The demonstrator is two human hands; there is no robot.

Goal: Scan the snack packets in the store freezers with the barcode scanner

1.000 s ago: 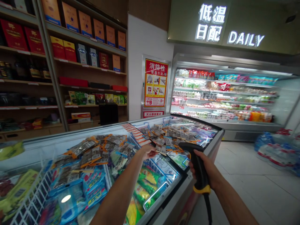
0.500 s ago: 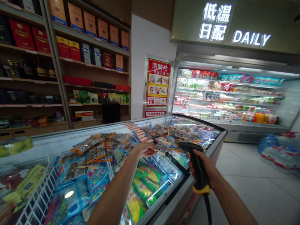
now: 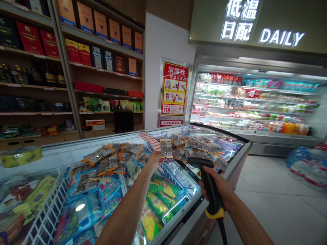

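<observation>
My left hand (image 3: 155, 160) pinches the lower edge of a small flat packet (image 3: 166, 148), dark with pale tan ends and printed labelling. It is held upright above the chest freezer. In my right hand (image 3: 219, 187) is a black and yellow barcode scanner (image 3: 211, 190), its fingers wrapped round the handle and its cable hanging down. The scanner's head points left, just to the right of the packet and apart from it. Similar packets with orange edges lie in a left pile (image 3: 108, 160) and a right pile (image 3: 196, 146) on the freezer.
Inside the chest freezer (image 3: 184, 226) are green and yellow corn bags (image 3: 155, 200), blue bags (image 3: 88, 211) and white wire dividers (image 3: 48, 204). Boxed goods fill the shelves (image 3: 102, 71) at left. A lit chiller (image 3: 255, 102) stands behind, with wrapped water bottles (image 3: 310, 166) on the floor at right.
My left hand has raised the packet from a slanted, flatter hold to upright, slightly left of before. The scanner has shifted a little to the left. The whole view has turned slightly.
</observation>
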